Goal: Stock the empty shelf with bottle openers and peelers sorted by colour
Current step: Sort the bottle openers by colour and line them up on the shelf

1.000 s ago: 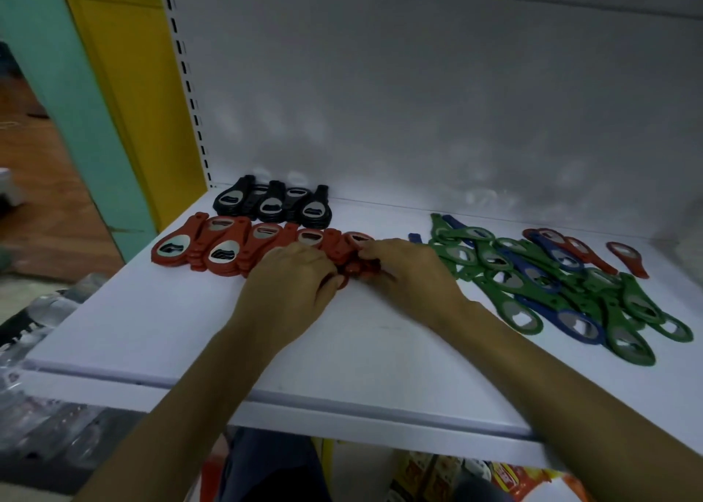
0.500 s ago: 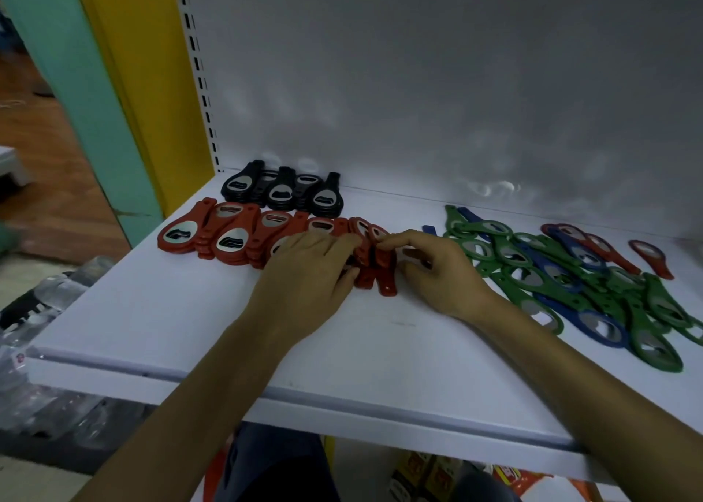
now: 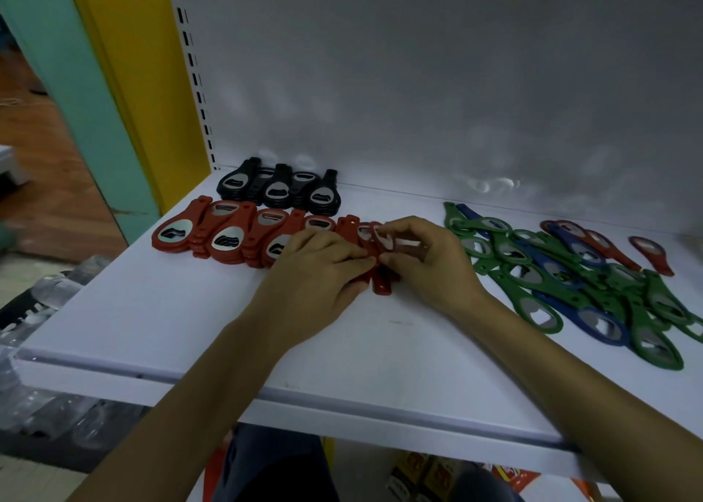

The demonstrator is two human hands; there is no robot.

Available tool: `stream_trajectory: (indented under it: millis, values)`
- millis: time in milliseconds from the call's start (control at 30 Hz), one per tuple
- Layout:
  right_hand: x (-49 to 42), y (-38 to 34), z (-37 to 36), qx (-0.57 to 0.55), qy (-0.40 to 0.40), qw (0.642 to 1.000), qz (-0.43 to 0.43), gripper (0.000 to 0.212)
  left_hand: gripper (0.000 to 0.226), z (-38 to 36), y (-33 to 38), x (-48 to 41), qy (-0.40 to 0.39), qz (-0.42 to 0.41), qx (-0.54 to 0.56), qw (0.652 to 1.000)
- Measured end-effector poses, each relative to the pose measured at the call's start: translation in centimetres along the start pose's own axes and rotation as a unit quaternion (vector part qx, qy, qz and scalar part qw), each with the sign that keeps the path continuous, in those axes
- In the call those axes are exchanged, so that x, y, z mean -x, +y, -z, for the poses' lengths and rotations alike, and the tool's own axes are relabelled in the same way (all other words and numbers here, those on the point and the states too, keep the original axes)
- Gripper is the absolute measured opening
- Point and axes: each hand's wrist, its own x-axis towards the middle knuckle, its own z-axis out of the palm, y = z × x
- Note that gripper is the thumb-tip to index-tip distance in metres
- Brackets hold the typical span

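While both arms reach over the shelf, left grip and right grip each pinch the on-edge red openers at the right end of the red row, black openers behind it, mixed green-and-blue pile lying apart to the right.

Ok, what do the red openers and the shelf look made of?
The red openers: matte red plastic bodies, it seems, with shiny grey metal-looking inserts that catch the light. The shelf: smooth white painted finish, probably sheet metal judging by its thin folded front lip; coated board is possible.
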Motion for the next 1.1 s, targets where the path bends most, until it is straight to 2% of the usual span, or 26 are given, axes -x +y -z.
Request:
stream_trajectory:
  millis: [133, 267, 400, 500, 567, 667, 767, 833, 900, 1000, 1100]
  values:
    - [-0.8, -0.3, -0.6, 0.037, 0.022, 0.998, -0.054, 0.03, 0.026, -0.1, 0.0, 0.0, 0.008, 0.001, 0.0, 1.0]
    - [-1.7, -0.5, -0.8, 0.05, 0.011, 0.997, -0.054, 0.022, 0.027, -0.1, 0.1, 0.0, 0.007, 0.013, 0.007, 1.0]
    - [-2.3, -0.1, 0.4, 0.241, 0.015, 0.97, -0.022, 0.032, 0.03, -0.1, 0.1, 0.1, -0.001, 0.024, 0.013, 1.0]
    - [-2.7, 0.3, 1.0, 0.372, -0.037, 0.927, -0.027, 0.044, 0.03, -0.2, 0.1, 0.1, -0.007, 0.029, 0.001, 1.0]
    - [-3.2, 0.1, 1.3, 0.396, -0.078, 0.914, -0.046, 0.049, 0.032, -0.2, 0.0, 0.1, -0.018, 0.048, -0.006, 0.999]
    - [-4.1, -0.5, 1.9, 0.365, -0.118, 0.92, -0.077, 0.051, 0.036, -0.3, 0.0, 0.2, -0.038, 0.076, 0.003, 0.996]
    - [-4.3, -1.1, 2.3, 0.202, -0.135, 0.961, -0.132, 0.045, 0.036, -0.3, 0.0, 0.2, -0.042, 0.078, 0.003, 0.996]
    - [-4.4, -1.6, 2.6, 0.054, -0.096, 0.981, -0.159, 0.034, 0.035, -0.3, 0.0, 0.2, -0.038, 0.077, 0.005, 0.996]
    - [-4.9, -1.9, 2.8, -0.026, -0.039, 0.984, -0.173, 0.027, 0.035, -0.2, -0.1, 0.2, -0.038, 0.079, 0.008, 0.996]
    - [-5.9, -2.1, 2.3, -0.076, 0.014, 0.979, -0.191, 0.019, 0.034, -0.1, -0.1, 0.2, -0.033, 0.076, 0.008, 0.997]
    - [-6.3, -1.7, 0.8, -0.048, -0.006, 0.977, -0.207, 0.015, 0.033, -0.2, 0.0, 0.3, -0.015, 0.071, 0.004, 0.997]
